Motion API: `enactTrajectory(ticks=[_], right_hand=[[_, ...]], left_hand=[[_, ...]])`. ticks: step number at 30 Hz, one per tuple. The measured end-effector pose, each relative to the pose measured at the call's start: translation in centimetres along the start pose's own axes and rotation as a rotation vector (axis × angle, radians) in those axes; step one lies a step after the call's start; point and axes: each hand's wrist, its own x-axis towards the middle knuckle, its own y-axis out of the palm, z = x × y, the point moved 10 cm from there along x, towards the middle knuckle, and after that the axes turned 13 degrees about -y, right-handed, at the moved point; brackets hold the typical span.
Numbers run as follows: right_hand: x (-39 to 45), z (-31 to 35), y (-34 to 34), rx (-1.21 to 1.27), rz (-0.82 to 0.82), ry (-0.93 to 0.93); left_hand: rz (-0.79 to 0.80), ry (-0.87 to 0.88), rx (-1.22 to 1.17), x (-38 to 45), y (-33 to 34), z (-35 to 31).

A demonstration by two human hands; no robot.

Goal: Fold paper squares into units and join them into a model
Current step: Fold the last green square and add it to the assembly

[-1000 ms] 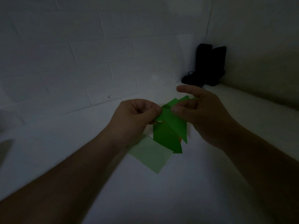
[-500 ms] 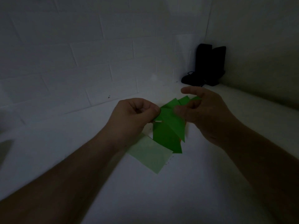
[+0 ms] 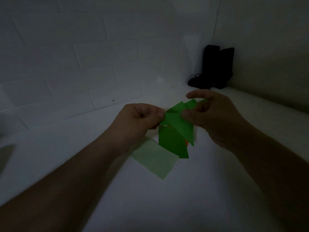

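A folded bright green paper unit is held in the air above the white table. My left hand pinches its left corner between thumb and curled fingers. My right hand pinches its right side, thumb on the front, index finger arched over the top flaps. Below it on the table lie a darker green paper, a pale green paper and a sliver of orange paper, which is mostly hidden.
The white table meets a white brick wall at the back. A black object with a cord stands in the far right corner. The scene is dim.
My right hand has shifted slightly on the green unit, and its thumb sits closer to the middle. The unit's top flaps have opened a little. The left hand holds still.
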Motion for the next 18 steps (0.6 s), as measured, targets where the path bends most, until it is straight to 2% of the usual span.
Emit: enactTrajectory(ticks=[7,18], right_hand=[[0.0,0.2,0.2,0.001,0.021,-0.014],[-0.3,0.6,1.0,0.095,0.070,-0.018]], left_hand=[[-0.014,0.029,0.121,-0.2,0.2,-0.2],[-0.056,0.083,0.056,-0.5,-0.1,-0.9]])
